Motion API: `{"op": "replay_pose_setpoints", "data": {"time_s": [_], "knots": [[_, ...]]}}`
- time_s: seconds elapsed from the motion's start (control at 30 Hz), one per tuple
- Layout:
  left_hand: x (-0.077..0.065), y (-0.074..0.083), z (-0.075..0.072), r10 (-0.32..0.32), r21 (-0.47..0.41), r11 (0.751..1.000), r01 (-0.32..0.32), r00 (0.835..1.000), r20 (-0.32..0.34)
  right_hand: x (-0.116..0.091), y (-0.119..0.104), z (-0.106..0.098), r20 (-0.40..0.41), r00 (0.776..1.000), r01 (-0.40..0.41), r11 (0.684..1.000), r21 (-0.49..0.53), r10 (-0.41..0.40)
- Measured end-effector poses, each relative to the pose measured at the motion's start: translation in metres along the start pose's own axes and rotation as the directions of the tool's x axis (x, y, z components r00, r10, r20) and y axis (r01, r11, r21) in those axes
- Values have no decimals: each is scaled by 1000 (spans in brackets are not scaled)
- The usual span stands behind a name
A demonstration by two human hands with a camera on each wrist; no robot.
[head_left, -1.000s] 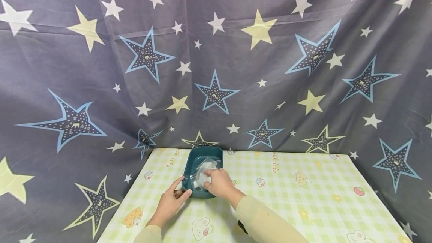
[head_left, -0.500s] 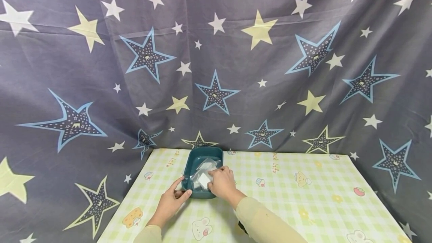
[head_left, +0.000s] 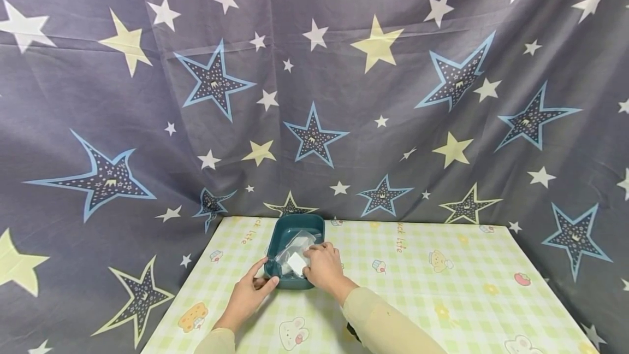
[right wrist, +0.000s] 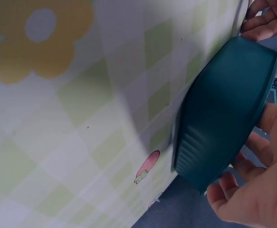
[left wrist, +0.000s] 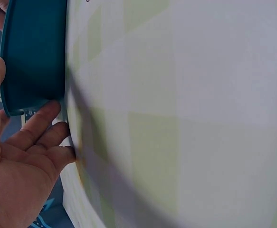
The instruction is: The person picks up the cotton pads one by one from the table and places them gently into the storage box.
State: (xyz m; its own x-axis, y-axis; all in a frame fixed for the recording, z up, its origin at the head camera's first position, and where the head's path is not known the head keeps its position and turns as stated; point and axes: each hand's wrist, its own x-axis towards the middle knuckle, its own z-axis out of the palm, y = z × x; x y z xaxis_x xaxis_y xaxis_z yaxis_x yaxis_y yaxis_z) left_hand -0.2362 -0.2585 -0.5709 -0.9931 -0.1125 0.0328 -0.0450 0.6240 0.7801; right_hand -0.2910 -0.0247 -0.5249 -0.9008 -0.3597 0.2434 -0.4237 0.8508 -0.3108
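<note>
A dark teal plastic bin (head_left: 279, 234) stands on the table, with crumpled clear plastic bags (head_left: 301, 240) inside its near half. My left hand (head_left: 248, 294) grips the bin's near left corner, thumb at the rim and the other fingers below it outside, as the left wrist view also shows. Over the bin's right wall reaches my right hand (head_left: 324, 267); its thumb and index finger pinch the right edge of a small flat white packet (head_left: 296, 263) among the bags. In the right wrist view, the bin's wall (right wrist: 224, 109) hides the packet and the fingertips inside.
A green checked cloth with cartoon prints (head_left: 417, 299) covers the table. Behind the bin, close to its far end, hangs a grey curtain with stars (head_left: 314, 190). A small black object (head_left: 352, 331) shows beside the right sleeve.
My right hand has shifted slightly right and toward me, and more of the white packet's face shows beside its fingertips. The left hand and the bin have stayed in place.
</note>
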Motion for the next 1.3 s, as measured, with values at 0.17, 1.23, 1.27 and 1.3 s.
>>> {"op": "replay_pose_setpoints", "data": {"time_s": [0.17,1.23,1.27,1.3], "knots": [[1,-1,1,-1,10,1000,1,1000,0,0,2,1,-3,1000,-3,1000,14,3],[2,-2,3,-2,7,1000,2,1000,-8,-21,55,-14,-89,996,32,950,311,-5],[3,-2,3,-4,9,1000,4,1000,-6,-22,58,-15,-88,996,24,947,320,5],[3,-3,4,-7,12,1000,7,1000,-6,-24,60,-16,-86,996,14,945,328,15]]}}
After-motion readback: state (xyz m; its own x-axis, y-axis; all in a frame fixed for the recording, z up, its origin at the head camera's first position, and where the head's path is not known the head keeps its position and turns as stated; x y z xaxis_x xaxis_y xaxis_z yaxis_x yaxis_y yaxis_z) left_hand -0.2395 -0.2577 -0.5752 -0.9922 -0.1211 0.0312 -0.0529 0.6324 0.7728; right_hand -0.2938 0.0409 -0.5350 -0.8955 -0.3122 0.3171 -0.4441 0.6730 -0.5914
